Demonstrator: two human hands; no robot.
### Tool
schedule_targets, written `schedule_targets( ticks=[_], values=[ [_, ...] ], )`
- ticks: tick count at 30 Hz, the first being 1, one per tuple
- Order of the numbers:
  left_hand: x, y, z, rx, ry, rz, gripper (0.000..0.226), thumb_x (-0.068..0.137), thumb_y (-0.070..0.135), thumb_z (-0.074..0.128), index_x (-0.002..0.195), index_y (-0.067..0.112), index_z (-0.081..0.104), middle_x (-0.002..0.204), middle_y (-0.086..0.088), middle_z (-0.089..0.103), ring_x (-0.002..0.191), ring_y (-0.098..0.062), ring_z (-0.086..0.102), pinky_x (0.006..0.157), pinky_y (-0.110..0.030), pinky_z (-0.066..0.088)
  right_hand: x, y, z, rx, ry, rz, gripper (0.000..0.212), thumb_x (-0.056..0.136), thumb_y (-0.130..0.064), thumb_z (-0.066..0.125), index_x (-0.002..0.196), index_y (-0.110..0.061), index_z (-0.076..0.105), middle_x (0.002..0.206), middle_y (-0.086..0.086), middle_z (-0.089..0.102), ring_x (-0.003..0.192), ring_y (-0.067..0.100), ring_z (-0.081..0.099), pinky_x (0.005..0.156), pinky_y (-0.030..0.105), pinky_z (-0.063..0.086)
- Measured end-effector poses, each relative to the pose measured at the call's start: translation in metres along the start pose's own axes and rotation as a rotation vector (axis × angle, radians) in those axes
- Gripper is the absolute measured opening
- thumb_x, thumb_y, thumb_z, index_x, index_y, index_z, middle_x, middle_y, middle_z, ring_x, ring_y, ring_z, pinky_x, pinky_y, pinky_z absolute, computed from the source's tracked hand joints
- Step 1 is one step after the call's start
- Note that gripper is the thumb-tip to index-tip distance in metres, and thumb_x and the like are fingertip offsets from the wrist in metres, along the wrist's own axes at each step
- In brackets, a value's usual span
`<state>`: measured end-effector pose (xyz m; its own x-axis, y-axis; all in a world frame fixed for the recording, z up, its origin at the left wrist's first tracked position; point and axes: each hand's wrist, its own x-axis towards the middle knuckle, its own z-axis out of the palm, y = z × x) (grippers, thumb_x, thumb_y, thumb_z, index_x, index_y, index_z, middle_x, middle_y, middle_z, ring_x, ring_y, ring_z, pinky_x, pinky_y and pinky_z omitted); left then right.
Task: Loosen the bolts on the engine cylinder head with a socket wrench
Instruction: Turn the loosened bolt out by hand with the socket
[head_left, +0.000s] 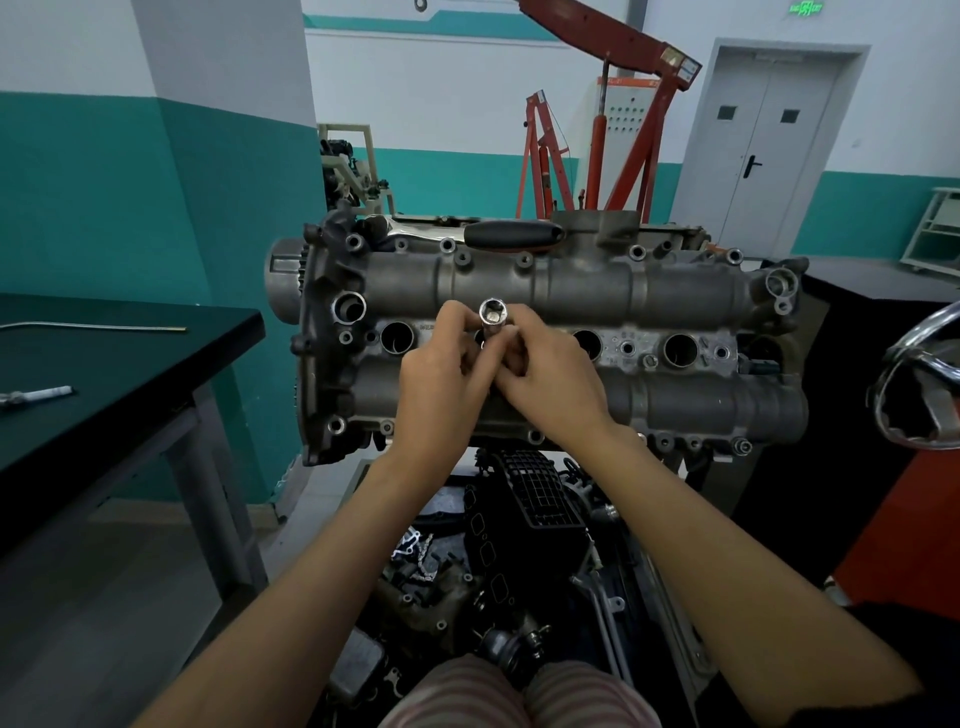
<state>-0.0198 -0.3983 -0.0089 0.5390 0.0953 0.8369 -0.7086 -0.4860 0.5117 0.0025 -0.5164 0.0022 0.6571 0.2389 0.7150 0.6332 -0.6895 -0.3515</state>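
Observation:
A grey engine cylinder head (675, 291) fills the middle of the view, with round plug wells along its centre. A long silver socket (493, 318) stands upright in one central well, its square drive hole facing up. My left hand (441, 374) and my right hand (550, 379) meet around the socket, and the fingers of both pinch its shaft. A ratchet wrench (498, 235) with a black handle lies across the far edge of the head, untouched.
A dark workbench (130, 374) at the left carries a thin metal rod (93, 327) and a spark plug (36, 396). A red engine hoist (623, 130) stands behind. A chrome hand wheel (919, 374) sits at the right. Engine parts lie below the head.

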Motion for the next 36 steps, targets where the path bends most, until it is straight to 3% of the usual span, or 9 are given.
schedule_targets(
  ticks=[5,9,13,16,22,27,30,34,36],
  values=[
    [-0.0010,0.0018,-0.0015,0.005,-0.024,0.041,0.014,0.091,0.025,0.058,0.090,0.020,0.046,0.052,0.002,0.051,0.045,-0.015,0.048,0.042,-0.019,0.034,-0.0002,0.0009,0.0015,0.004,0.035,0.026,0.016,0.088,-0.023,0.053,0.078,-0.021,0.040,0.060,-0.007,0.045,0.055,0.007,0.044,0.046,0.027,0.029],
    [-0.0023,-0.0003,-0.0029,0.071,-0.054,0.082,0.015,0.094,0.017,0.051,0.107,0.009,0.051,0.054,0.006,0.049,0.046,-0.007,0.044,0.046,-0.012,0.029,-0.0008,0.0001,-0.0001,0.002,0.030,-0.026,0.009,0.089,-0.019,0.052,0.095,-0.018,0.058,0.068,-0.011,0.052,0.062,0.012,0.048,0.052,0.026,0.030],
    [0.0001,-0.0002,-0.0016,0.042,-0.007,0.057,0.006,0.094,0.017,0.053,0.094,0.011,0.050,0.052,0.000,0.052,0.048,-0.016,0.048,0.042,-0.020,0.034,-0.0005,-0.0021,-0.0004,-0.036,0.022,-0.072,0.019,0.090,-0.016,0.050,0.104,-0.020,0.062,0.076,-0.009,0.059,0.074,0.014,0.054,0.055,0.026,0.028],
    [0.0008,-0.0003,0.0006,0.003,0.030,0.008,0.015,0.091,0.021,0.058,0.086,0.015,0.045,0.051,-0.007,0.053,0.045,-0.020,0.048,0.045,-0.032,0.039,0.0005,-0.0011,0.0005,-0.004,0.009,-0.003,0.029,0.089,-0.024,0.054,0.118,-0.022,0.056,0.070,-0.012,0.052,0.068,0.012,0.053,0.054,0.027,0.033],
    [-0.0005,0.0008,-0.0001,-0.021,0.023,0.023,0.016,0.090,0.026,0.060,0.089,0.019,0.045,0.054,-0.007,0.054,0.047,-0.019,0.050,0.042,-0.023,0.038,0.0003,-0.0008,0.0006,0.038,0.037,0.033,0.012,0.088,-0.022,0.056,0.086,-0.010,0.055,0.065,0.000,0.054,0.061,0.019,0.051,0.054,0.037,0.043],
    [-0.0018,-0.0002,-0.0013,0.012,0.004,0.059,0.015,0.093,0.021,0.051,0.105,0.011,0.054,0.054,-0.006,0.057,0.048,-0.018,0.051,0.045,-0.026,0.039,0.0010,-0.0012,0.0002,-0.047,0.006,-0.043,0.017,0.091,-0.019,0.050,0.104,-0.019,0.060,0.072,-0.012,0.051,0.067,0.011,0.051,0.055,0.028,0.035],
    [-0.0011,0.0001,-0.0006,0.005,0.014,0.044,0.006,0.093,0.019,0.054,0.092,0.017,0.049,0.052,-0.003,0.054,0.049,-0.019,0.050,0.044,-0.022,0.037,0.0008,-0.0018,0.0003,-0.076,0.012,-0.051,0.019,0.090,-0.018,0.049,0.105,-0.019,0.060,0.069,-0.016,0.044,0.069,0.014,0.053,0.051,0.026,0.029],
    [-0.0003,-0.0010,0.0015,-0.016,0.030,-0.002,0.020,0.090,0.022,0.060,0.082,0.022,0.042,0.052,-0.006,0.051,0.047,-0.021,0.047,0.043,-0.024,0.036,0.0013,0.0003,0.0018,-0.018,0.009,0.024,0.028,0.087,-0.029,0.056,0.114,-0.023,0.055,0.060,-0.016,0.044,0.061,0.006,0.047,0.050,0.019,0.029],
    [-0.0007,-0.0010,0.0025,-0.023,0.032,-0.006,0.021,0.089,0.022,0.062,0.081,0.022,0.042,0.053,-0.006,0.051,0.048,-0.021,0.047,0.043,-0.022,0.036,0.0021,0.0016,0.0019,0.039,0.010,0.065,0.019,0.084,-0.031,0.061,0.101,-0.024,0.055,0.059,-0.012,0.048,0.059,0.005,0.047,0.051,0.023,0.033]
  ],
)
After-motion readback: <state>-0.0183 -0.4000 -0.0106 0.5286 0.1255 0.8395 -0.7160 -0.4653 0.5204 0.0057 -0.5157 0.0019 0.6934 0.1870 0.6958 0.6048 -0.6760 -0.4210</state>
